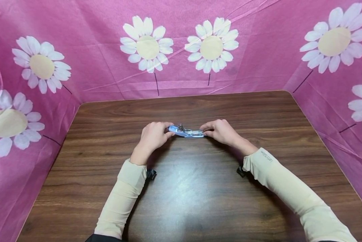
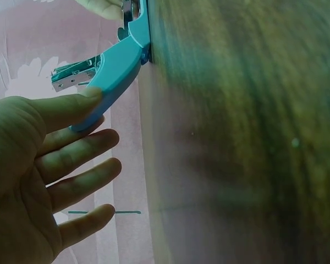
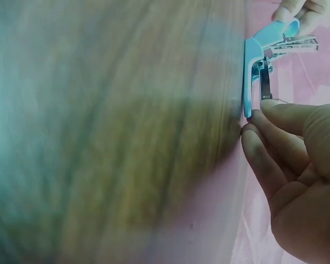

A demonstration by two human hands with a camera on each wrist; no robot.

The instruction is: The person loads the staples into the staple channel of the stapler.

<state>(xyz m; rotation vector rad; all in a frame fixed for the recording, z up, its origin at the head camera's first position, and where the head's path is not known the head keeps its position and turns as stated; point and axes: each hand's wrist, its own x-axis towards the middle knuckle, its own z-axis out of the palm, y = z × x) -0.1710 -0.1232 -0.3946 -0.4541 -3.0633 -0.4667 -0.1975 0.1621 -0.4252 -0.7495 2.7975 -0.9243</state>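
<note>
A light blue stapler (image 1: 181, 133) lies on the wooden table, swung wide open, with its metal parts exposed. My left hand (image 1: 153, 135) pinches the end of its raised top cover. In the left wrist view the thumb and index finger hold the blue cover (image 2: 118, 69), while the other fingers spread apart below. On the opposite side my right hand (image 1: 224, 131) holds the front end of the stapler. The right wrist view shows its thumb (image 3: 286, 114) at the tip of the metal staple channel (image 3: 265, 82), with fingers by the tip of the blue base (image 3: 248, 93).
The brown wood-grain table (image 1: 181, 201) has its far edge behind the hands. Pink cloth (image 1: 99, 50) with large white daisies hangs around the back and sides. A dark wrist device (image 1: 151, 174) sits under the left sleeve, another (image 1: 240, 171) under the right.
</note>
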